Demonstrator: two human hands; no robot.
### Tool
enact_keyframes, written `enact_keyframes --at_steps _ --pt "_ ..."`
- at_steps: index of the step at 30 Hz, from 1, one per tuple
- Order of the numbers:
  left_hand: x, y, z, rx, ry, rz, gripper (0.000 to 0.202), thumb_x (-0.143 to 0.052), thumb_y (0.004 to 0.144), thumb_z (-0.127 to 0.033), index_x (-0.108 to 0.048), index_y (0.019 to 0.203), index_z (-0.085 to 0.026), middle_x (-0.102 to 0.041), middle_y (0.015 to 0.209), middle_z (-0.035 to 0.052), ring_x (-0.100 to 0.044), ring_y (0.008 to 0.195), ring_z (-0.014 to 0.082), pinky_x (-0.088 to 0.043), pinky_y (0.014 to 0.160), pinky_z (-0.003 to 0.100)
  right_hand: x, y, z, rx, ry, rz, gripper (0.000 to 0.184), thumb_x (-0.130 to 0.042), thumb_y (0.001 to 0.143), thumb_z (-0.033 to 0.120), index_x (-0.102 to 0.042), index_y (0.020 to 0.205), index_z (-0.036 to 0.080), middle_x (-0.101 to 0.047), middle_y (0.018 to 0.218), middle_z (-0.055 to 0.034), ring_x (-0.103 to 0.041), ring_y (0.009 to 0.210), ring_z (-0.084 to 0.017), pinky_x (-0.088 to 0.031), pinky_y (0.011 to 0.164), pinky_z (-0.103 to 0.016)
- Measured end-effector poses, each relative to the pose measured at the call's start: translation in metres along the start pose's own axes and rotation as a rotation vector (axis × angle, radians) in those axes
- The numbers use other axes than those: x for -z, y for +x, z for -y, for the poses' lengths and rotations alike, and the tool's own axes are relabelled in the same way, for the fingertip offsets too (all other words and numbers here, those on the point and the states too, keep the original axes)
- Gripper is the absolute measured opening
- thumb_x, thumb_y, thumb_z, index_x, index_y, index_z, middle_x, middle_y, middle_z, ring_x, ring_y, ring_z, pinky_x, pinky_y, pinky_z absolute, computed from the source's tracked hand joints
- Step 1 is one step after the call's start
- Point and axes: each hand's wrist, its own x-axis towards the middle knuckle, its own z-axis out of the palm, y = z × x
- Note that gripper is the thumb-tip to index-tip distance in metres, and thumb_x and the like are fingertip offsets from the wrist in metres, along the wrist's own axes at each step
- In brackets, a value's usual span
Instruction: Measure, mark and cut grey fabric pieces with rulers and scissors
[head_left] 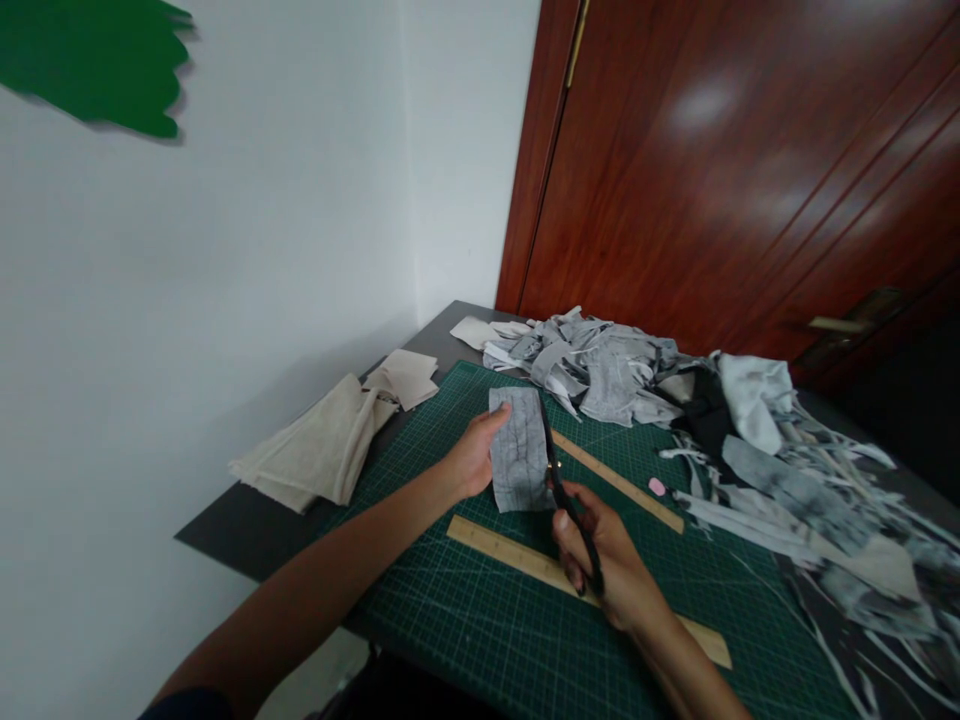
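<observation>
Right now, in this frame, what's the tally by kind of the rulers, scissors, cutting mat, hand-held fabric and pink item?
Wooden rulers: 2
Scissors, in the right hand: 1
Green cutting mat: 1
Grey fabric piece, in the left hand: 1
Small pink item: 1
Total: 6

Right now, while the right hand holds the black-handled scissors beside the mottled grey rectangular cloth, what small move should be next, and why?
Probably a short, careful snip along the grey cloth: the scissors in the right hand line up with its right edge, and the left hand grips its opposite side.
</observation>
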Motion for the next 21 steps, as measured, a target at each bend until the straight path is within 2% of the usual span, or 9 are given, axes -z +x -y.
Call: enact_keyframes --at_steps 3,10,21 --pt "-0.0012 -0.0017 0.0032 -0.015 -0.009 -0.010 0.025 -0.080 0.086 -0.034 -0.074 0.095 -0.012 -0.080 0.090 0.0127 -0.077 0.097 0.0288 -0.060 0.091 0.039 0.0006 0.0006 0.0003 0.009 0.007 -0.004 0.078 -0.077 0.076 0.076 -0.059 0.124 0.017 -0.047 0.053 0.0114 -0.036 0.034 -0.006 -0.031 0.033 -0.018" --pt "-0.0002 -0.0011 0.0104 -0.020 -0.016 -0.006 0.022 -0.077 0.089 -0.033 -0.075 0.093 -0.012 -0.081 0.093 0.0133 -0.078 0.093 0.0280 -0.061 0.089 0.040 0.0000 0.0006 -0.0009 0.008 -0.001 -0.013 0.081 -0.075 0.077 0.077 -0.057 0.126 0.015 -0.045 0.050 0.0127 -0.035 0.034 -0.006 -0.030 0.033 -0.018" --pt "-0.0008 -0.0017 0.0070 -0.065 -0.014 -0.026 0.022 -0.079 0.087 -0.032 -0.075 0.097 -0.013 -0.081 0.093 0.0115 -0.078 0.096 0.0277 -0.060 0.091 0.039 0.0020 0.0012 -0.0018 0.028 -0.014 0.019 0.079 -0.074 0.080 0.076 -0.055 0.127 0.015 -0.043 0.052 0.0129 -0.034 0.035 -0.006 -0.029 0.034 -0.017"
